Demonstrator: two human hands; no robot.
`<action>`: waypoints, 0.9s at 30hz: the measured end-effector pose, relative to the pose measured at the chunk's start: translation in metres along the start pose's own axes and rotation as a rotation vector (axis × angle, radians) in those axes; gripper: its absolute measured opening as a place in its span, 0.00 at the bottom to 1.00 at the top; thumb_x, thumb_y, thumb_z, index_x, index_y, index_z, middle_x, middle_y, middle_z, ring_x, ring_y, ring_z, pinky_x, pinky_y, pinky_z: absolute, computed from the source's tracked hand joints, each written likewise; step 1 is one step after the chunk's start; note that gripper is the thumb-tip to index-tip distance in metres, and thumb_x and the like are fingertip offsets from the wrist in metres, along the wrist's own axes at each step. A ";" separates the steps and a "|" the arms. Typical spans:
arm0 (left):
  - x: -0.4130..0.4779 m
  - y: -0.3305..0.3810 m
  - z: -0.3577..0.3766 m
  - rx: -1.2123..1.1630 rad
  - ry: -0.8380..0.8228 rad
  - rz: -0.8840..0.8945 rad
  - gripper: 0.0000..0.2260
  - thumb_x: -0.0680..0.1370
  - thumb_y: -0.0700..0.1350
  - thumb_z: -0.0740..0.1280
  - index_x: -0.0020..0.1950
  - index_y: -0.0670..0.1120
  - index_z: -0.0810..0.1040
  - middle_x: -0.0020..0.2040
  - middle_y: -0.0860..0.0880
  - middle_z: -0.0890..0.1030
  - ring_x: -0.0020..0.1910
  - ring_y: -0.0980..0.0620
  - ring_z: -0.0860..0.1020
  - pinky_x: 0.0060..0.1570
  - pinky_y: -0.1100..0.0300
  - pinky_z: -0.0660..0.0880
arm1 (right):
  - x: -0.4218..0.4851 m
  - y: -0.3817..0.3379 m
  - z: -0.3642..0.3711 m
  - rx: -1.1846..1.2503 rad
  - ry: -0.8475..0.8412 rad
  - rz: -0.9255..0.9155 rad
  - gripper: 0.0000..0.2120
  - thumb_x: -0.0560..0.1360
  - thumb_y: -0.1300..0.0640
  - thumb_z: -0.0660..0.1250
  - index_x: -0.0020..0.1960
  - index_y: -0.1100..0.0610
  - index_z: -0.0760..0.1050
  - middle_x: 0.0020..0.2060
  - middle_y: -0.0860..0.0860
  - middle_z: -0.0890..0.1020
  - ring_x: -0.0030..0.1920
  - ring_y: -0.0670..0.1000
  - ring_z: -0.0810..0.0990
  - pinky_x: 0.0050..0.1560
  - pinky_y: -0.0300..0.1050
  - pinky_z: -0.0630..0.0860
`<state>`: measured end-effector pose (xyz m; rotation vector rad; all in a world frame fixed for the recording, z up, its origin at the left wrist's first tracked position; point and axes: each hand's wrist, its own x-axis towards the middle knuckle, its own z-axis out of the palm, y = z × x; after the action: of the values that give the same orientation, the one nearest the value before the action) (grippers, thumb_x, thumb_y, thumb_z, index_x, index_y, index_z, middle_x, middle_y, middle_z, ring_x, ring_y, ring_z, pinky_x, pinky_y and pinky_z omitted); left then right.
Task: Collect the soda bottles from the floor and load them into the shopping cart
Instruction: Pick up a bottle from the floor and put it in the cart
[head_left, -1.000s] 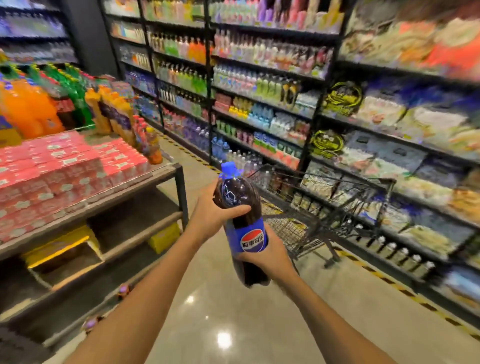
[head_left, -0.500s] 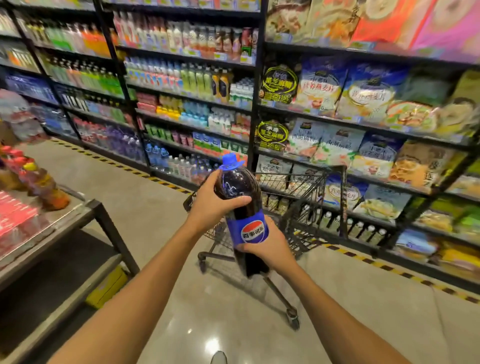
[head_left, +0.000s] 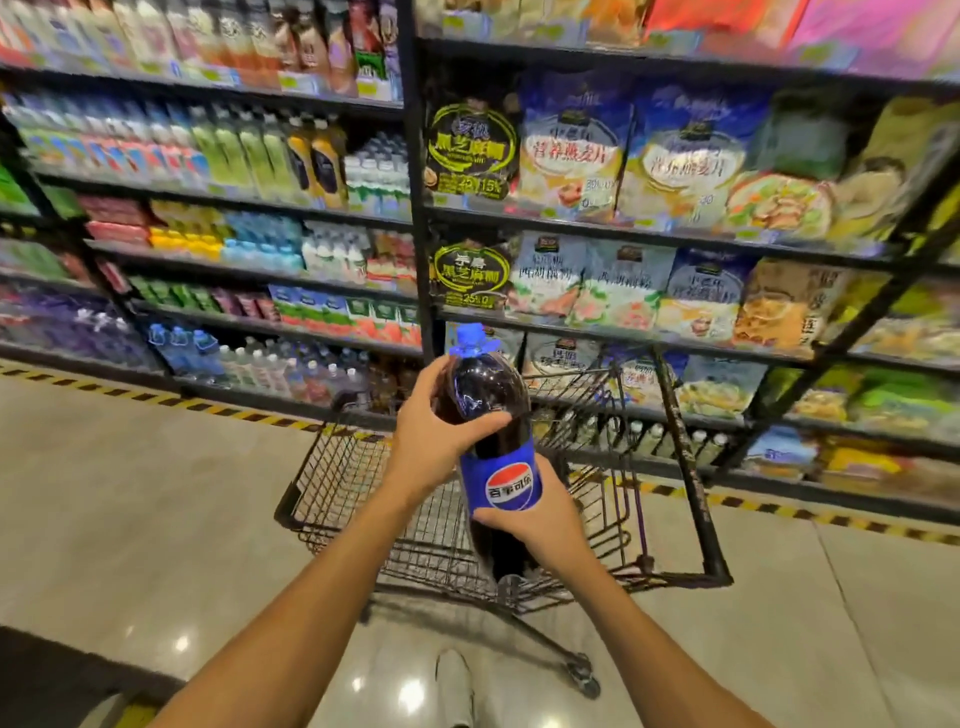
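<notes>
A large Pepsi cola bottle (head_left: 488, 389) with a blue cap is held upright in the air over the wire basket of the shopping cart (head_left: 358, 483), near its middle. The left hand (head_left: 436, 441) grasps the bottle's dark shoulder, fingers (head_left: 428, 379) curled round it. The right hand (head_left: 540, 525) grips it just below the blue label. The cart stands on the glossy floor (head_left: 130, 493) beside stocked shelves (head_left: 415, 218).

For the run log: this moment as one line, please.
left hand: grips soda bottle upper body | right hand: grips below label | bottle: near upright, over shopping cart
</notes>
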<state>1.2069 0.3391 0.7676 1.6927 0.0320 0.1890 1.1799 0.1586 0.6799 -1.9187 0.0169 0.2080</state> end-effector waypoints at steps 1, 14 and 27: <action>0.017 -0.007 0.003 0.007 -0.014 -0.007 0.38 0.68 0.49 0.83 0.74 0.54 0.70 0.64 0.60 0.79 0.61 0.62 0.79 0.57 0.62 0.79 | 0.018 0.005 0.002 0.013 0.001 0.016 0.37 0.57 0.45 0.87 0.60 0.38 0.73 0.52 0.36 0.85 0.52 0.41 0.85 0.58 0.52 0.83; 0.195 -0.178 0.033 0.027 -0.166 -0.345 0.38 0.66 0.41 0.83 0.73 0.49 0.71 0.66 0.53 0.80 0.64 0.57 0.79 0.63 0.59 0.78 | 0.181 0.111 0.047 0.032 0.000 0.360 0.41 0.56 0.44 0.88 0.64 0.43 0.72 0.51 0.38 0.84 0.52 0.43 0.84 0.56 0.44 0.82; 0.255 -0.401 0.095 0.017 -0.389 -0.721 0.22 0.72 0.31 0.76 0.50 0.57 0.74 0.37 0.71 0.81 0.38 0.75 0.79 0.40 0.74 0.76 | 0.259 0.307 0.112 0.155 0.011 0.786 0.34 0.60 0.64 0.88 0.61 0.53 0.78 0.50 0.49 0.88 0.52 0.52 0.87 0.52 0.47 0.85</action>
<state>1.5079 0.3318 0.3876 1.6079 0.3455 -0.6775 1.3845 0.1781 0.3177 -1.6722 0.7786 0.6966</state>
